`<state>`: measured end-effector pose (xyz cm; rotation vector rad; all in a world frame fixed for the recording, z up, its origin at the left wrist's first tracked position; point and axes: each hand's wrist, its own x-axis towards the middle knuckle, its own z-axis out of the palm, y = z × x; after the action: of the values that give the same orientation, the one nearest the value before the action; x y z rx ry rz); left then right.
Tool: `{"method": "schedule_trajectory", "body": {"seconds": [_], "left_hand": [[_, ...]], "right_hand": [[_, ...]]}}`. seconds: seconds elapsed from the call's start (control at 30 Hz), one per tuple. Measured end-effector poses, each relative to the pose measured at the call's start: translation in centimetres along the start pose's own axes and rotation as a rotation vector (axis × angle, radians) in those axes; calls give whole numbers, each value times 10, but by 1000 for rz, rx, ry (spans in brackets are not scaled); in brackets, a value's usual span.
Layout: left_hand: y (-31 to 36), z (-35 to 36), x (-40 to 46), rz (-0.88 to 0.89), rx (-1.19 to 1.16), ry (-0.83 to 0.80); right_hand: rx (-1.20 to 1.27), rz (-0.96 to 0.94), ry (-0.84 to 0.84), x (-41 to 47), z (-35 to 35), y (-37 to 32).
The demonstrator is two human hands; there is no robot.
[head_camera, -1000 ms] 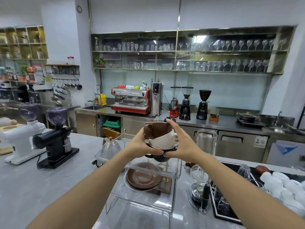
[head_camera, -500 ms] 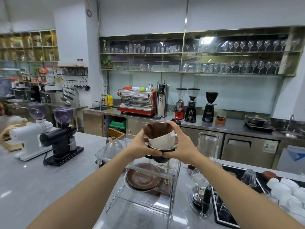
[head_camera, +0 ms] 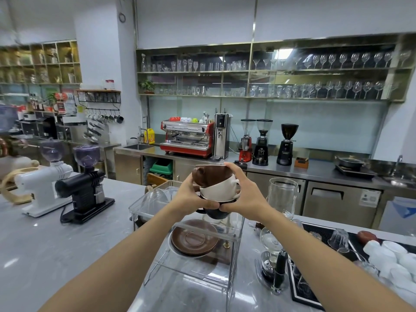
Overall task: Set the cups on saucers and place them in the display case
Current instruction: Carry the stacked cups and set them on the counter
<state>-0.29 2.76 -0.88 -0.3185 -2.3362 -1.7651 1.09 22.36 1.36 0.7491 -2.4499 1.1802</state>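
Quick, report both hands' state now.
Left hand: grips the stack of cups.
Right hand: grips the same stack.

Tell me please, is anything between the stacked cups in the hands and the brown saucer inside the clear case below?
Yes. The clear top panel of the display case lies under the stack of cups and above the brown saucer. Both hands, left hand and right hand, hold the stack above it.
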Motion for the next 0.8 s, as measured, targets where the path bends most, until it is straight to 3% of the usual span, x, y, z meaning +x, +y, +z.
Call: {"method": "schedule_trajectory", "body": {"seconds": [0.5, 0.8], "left_hand": [[56, 19, 0, 130, -98, -17], [88, 74, -6, 249, -125, -95]], "right_hand": [[-41, -131, 98, -6, -58, -21], [-104, -81, 157, -45, -117, -16]]}}
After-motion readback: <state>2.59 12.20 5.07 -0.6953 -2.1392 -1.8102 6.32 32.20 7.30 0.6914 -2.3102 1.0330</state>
